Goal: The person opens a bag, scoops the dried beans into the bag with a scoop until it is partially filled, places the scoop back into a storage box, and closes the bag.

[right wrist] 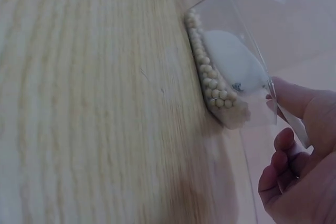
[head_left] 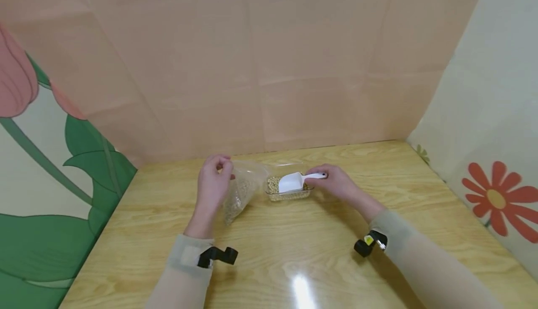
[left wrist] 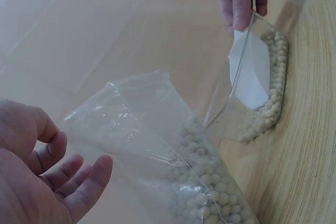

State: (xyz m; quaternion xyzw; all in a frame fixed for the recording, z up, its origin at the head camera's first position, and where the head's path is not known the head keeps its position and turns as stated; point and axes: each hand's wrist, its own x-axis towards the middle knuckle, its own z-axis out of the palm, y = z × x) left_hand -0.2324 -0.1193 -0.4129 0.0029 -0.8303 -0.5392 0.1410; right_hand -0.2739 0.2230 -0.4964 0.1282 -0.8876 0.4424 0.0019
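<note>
A clear plastic bag [head_left: 243, 188] partly filled with pale round beans [left wrist: 212, 195] leans on the table beside my left hand [head_left: 212, 180]. The thumb and a curled finger of that hand pinch the bag's upper corner, while the other fingers hang loose. To the bag's right stands a clear rectangular container [head_left: 290, 197] with a layer of the same beans. My right hand [head_left: 334, 181] holds a white scoop [head_left: 291, 183] by its handle at the container's right end. The scoop's blade lies inside the container, over the beans.
The wood-patterned table [head_left: 269, 262] reaches back to a pink sheet-covered wall [head_left: 260, 66]. Painted side walls stand left and right, the right one with a red flower [head_left: 496, 199]. A black wrist camera [head_left: 216, 256] sits on each sleeve.
</note>
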